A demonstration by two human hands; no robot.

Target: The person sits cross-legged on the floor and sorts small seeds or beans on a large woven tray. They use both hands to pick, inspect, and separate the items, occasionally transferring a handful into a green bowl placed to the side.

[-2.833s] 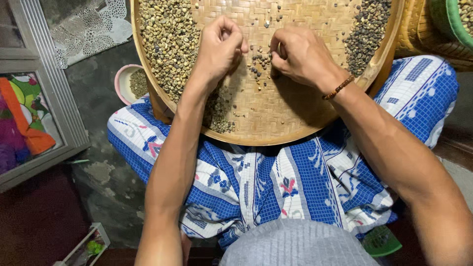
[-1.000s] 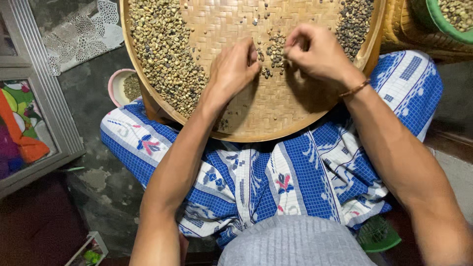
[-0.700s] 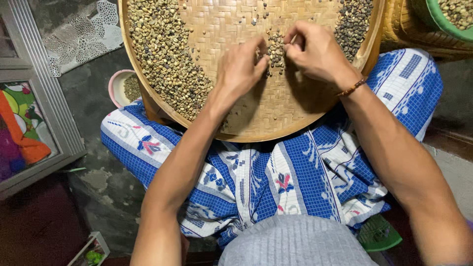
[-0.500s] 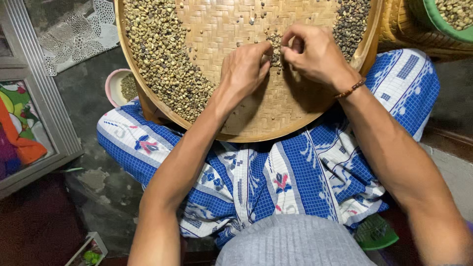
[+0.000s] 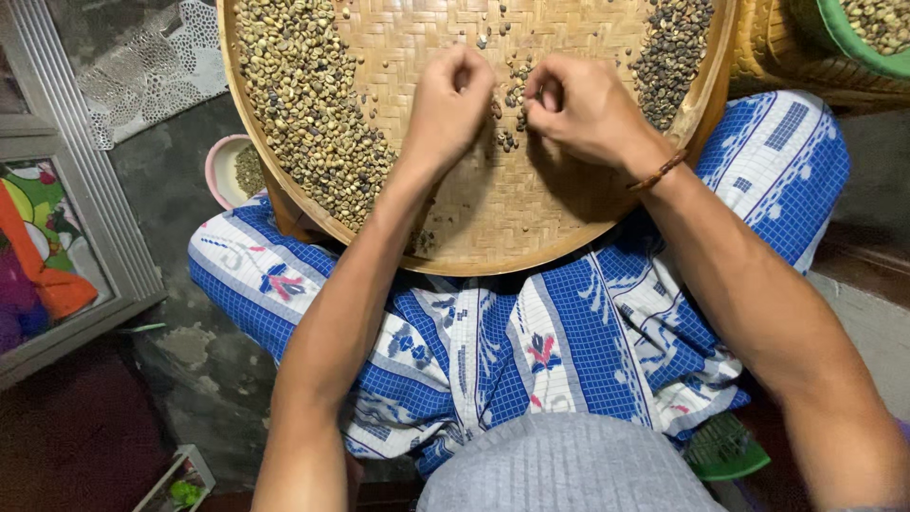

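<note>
A round woven bamboo tray (image 5: 531, 242) rests on my lap. A broad pile of pale green beans (image 5: 303, 95) lies on its left side and a smaller pile of dark beans (image 5: 671, 52) on its right. Between them is a small loose cluster of mixed beans (image 5: 512, 95). My left hand (image 5: 444, 109) sits just left of this cluster with its fingers curled in. My right hand (image 5: 580, 106), with a bead bracelet on the wrist, sits just right of it, thumb and fingertips pinched together at the beans. Whether either hand encloses a bean is hidden.
A pink bowl (image 5: 224, 171) with some beans stands on the floor left of the tray. A green container of beans (image 5: 867, 38) sits in a woven basket (image 5: 787, 62) at the top right. A framed panel (image 5: 85, 246) leans at the left.
My left hand has drawn back to the left, off the small cluster, and curled up. My right hand has shifted slightly left and stays pinched at the cluster.
</note>
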